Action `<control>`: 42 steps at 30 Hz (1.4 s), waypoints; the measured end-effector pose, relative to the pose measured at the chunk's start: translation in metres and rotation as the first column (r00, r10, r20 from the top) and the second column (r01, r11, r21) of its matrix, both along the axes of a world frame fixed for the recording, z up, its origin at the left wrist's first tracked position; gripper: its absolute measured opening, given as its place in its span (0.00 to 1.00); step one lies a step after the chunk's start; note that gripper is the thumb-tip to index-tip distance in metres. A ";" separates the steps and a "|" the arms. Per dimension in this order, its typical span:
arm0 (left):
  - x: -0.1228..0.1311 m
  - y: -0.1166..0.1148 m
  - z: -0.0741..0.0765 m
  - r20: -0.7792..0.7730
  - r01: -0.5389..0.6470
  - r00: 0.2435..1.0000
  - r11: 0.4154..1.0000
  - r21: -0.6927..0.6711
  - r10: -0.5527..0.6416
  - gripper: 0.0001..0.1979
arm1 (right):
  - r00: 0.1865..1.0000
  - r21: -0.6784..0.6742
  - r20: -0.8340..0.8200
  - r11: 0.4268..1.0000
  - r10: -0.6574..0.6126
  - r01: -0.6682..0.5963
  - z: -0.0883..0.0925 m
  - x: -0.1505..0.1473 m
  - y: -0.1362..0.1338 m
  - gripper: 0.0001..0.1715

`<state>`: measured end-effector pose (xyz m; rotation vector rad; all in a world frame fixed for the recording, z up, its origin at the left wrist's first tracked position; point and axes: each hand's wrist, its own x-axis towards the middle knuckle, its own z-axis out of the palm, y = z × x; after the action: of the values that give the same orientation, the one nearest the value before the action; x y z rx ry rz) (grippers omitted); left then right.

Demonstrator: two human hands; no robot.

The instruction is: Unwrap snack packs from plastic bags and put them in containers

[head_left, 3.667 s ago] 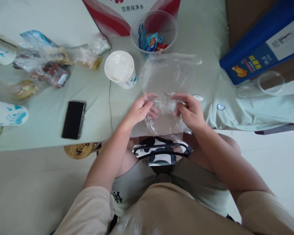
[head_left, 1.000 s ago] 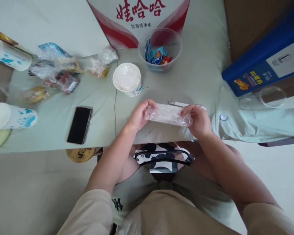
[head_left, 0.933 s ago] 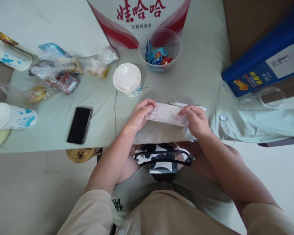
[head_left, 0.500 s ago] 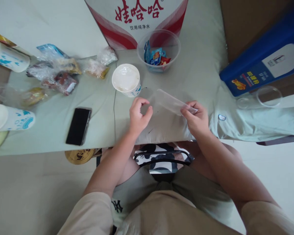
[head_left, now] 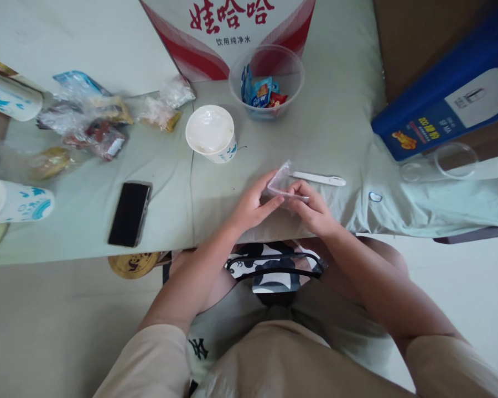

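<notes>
A clear plastic bag (head_left: pixel 279 179) is held in front of me, bent into a V shape. My left hand (head_left: pixel 255 205) grips its left side between thumb and fingers. At its lower right edge, my right hand (head_left: pixel 312 208) pinches the plastic. Just beyond the right hand, a slim white tool (head_left: pixel 320 178) with a small slot at one end lies on the cloth; I cannot make out its exact kind. A white paper cup (head_left: pixel 211 132) with blue print stands upright past my left hand, with a pale, shiny surface inside.
A clear plastic bowl (head_left: pixel 288 91) holds blue and red snack packets before a red-and-white carton (head_left: pixel 232 61). Leftward are a phone (head_left: pixel 130 214), wrapped snacks (head_left: pixel 95 119) and paper cups (head_left: pixel 27 202) on their sides. Rightward are a tipped clear cup (head_left: pixel 440 166) and blue box (head_left: pixel 452 105).
My right hand has moved left with the plastic bag, and my left hand has come right and taken hold of it. The white tool now shows on the cloth.
</notes>
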<state>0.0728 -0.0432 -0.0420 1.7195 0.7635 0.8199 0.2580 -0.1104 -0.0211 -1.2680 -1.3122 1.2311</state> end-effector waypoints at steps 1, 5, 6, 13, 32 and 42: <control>0.000 -0.001 0.003 0.000 -0.007 1.000 0.999 -0.031 0.007 0.33 | 0.998 -0.002 0.037 0.999 -0.045 0.046 -0.001 0.000 0.001 0.15; 0.002 -0.003 0.011 0.000 0.003 1.000 0.981 -0.195 -0.003 0.30 | 0.942 0.075 0.129 0.951 -0.308 0.301 -0.009 0.000 0.006 0.19; 0.002 -0.003 0.011 0.020 0.014 1.000 0.972 -0.233 -0.009 0.31 | 0.931 0.094 0.097 0.934 -0.352 0.344 -0.010 0.000 0.007 0.23; 0.003 -0.001 0.012 0.089 -0.016 0.994 0.911 -0.411 0.058 0.33 | 0.987 -0.117 -0.117 0.988 -0.111 0.098 -0.003 0.002 0.008 0.29; -0.001 0.000 0.013 -0.070 -0.092 0.994 0.978 -0.187 0.080 0.33 | 0.952 -0.006 0.087 0.956 -0.293 0.294 0.002 0.000 0.008 0.13; -0.004 0.001 0.017 -0.041 -0.061 0.998 0.985 -0.162 0.055 0.34 | 0.935 0.086 0.031 0.933 -0.353 0.349 -0.009 0.007 0.009 0.22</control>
<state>0.0689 -0.0425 -0.0252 1.5755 0.8845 0.7463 0.2645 -0.1018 -0.0302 -1.4088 -1.0945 0.8932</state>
